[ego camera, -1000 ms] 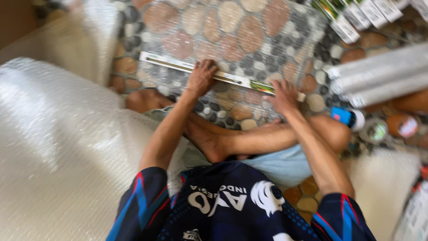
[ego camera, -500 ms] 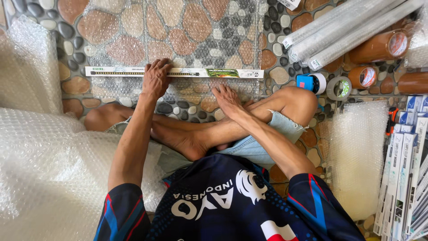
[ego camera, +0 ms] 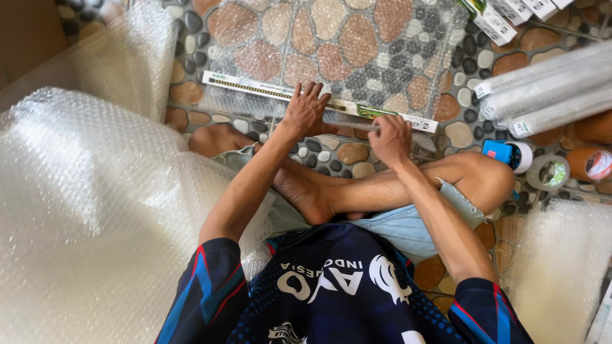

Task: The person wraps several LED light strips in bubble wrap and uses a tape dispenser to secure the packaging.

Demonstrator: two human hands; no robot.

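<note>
- Pressing flat with spread fingers, the left hand (ego camera: pixel 307 108) pins a long narrow white box (ego camera: pixel 255 88) onto a bubble-wrap sheet (ego camera: pixel 357 44) on the pebble floor (ego camera: pixel 191 76).
- Right hand (ego camera: pixel 390 137) curls closed on the box's right part.
- Tape rolls (ego camera: pixel 548 172) lie well apart, to the right.

Pebble-pattern floor, daylight, packing clutter on all sides.

Floor (ego camera: pixel 357 38): mosaic of large rust-pink stones set among small grey, white and black pebbles, brightly and evenly lit. Left of the grip, a big heap of bubble wrap (ego camera: pixel 83 210) covers the ground; another piece (ego camera: pixel 561 267) lies low to the right. A clear sheet (ego camera: pixel 408 70) lies just beyond the grip. Far right: wrapped white tubes (ego camera: pixel 548 89), brown tape rolls (ego camera: pixel 590 162), a blue tape dispenser (ego camera: pixel 500 151). Top left corner, a plain brown surface (ego camera: pixel 25 38).
</note>
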